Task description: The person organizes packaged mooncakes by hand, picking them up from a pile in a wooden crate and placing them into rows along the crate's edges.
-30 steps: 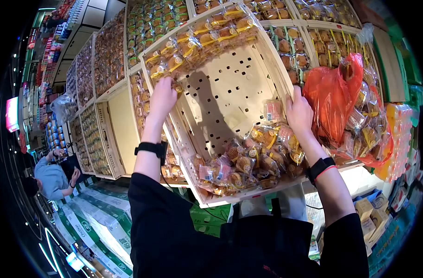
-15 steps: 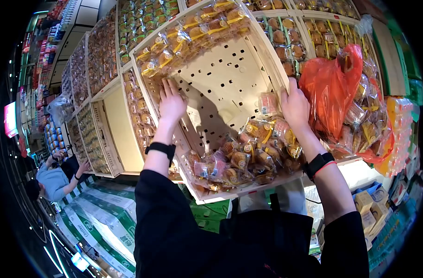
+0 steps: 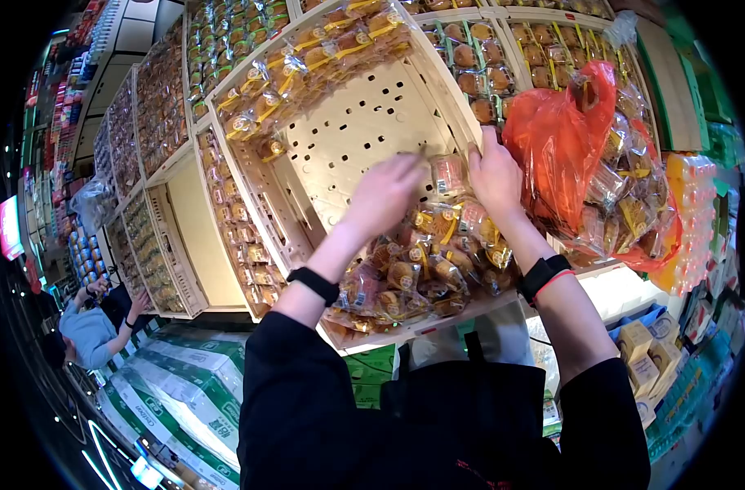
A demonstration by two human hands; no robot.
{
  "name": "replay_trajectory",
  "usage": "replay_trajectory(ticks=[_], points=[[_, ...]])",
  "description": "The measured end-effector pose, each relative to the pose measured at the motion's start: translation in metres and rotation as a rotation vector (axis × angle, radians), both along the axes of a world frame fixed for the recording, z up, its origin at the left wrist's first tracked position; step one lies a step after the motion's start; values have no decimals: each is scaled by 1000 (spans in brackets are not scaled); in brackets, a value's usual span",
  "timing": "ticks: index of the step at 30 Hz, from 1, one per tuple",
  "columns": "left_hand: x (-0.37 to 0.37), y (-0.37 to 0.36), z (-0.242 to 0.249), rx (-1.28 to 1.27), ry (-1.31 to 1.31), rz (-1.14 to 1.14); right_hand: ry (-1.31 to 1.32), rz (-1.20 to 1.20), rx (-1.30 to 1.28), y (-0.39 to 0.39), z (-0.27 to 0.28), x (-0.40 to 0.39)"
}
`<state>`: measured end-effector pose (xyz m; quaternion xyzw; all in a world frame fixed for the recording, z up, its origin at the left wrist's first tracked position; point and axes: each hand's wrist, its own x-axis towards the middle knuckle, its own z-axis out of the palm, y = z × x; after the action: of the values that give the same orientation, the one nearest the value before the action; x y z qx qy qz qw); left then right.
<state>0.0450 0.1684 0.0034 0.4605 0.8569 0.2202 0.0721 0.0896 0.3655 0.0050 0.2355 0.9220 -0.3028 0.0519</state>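
Left hand has moved off the crate's left side since half a second ago, now over the middle of the crate; right hand stays on the right wall.

Left to right: co-worker in a grey-blue top at far left, one arm out toward the trays. Green-and-white cartons below. Pale tray next, its bottom showing, then a narrow tray of small packs alongside the crate.

Crate sits tilted in view, holed floor visible. Wrapped buns line its far end in rows, yellow strips on the wrappers. Single wrapped bun lies by the left wall, just short of those rows. Loose pile of wrapped buns fills the near end.

Left hand is motion-blurred, fingers pointing right, near the pink-labelled pack. Can't tell how far open it is or whether it has hold of anything. That pack sits by the right wall, just beyond the pile.

Right hand is curled over the crate's right rim, gripping it. Red plastic bag is just right of it, more wrapped packs beside that. Orange bottles further right.
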Motion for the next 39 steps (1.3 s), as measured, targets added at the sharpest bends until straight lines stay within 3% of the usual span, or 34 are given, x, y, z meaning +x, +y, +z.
replay_trajectory(ticks=[3, 6, 9, 11, 13, 15, 21, 23, 27, 34, 39], points=[[13, 29, -28, -54, 91, -160, 11, 25, 15, 2, -2, -3], [9, 44, -49, -7, 168, -118, 31, 14, -16, 2, -1, -2], [1, 54, -43, -57, -12, -56, -3, 1, -7, 1, 2, -3], [-5, 56, -31, 2, -490, 228, -1, -1, -5, 2, 1, -2], [-11, 47, -36, 118, -473, 228, 6, 14, -21, 3, 0, -2], [-20, 35, -30, 6, -923, 427, -18, 5, -34, 3, 3, -3], [-25, -12, -47, 13, -457, 536, -20, -3, -48, 3, 6, -3], [-20, -17, -41, -49, -79, 497, -1, -3, -56, 3, 5, -3], [-9, 0, -35, -76, 17, 349, 28, 7, -58, 4, 1, -2], [-29, -13, -34, -73, 90, 474, 6, -19, -41, 2, -2, -2], [-70, -79, -26, -187, 142, 659, 39, -17, -54, 3, -3, -2]])
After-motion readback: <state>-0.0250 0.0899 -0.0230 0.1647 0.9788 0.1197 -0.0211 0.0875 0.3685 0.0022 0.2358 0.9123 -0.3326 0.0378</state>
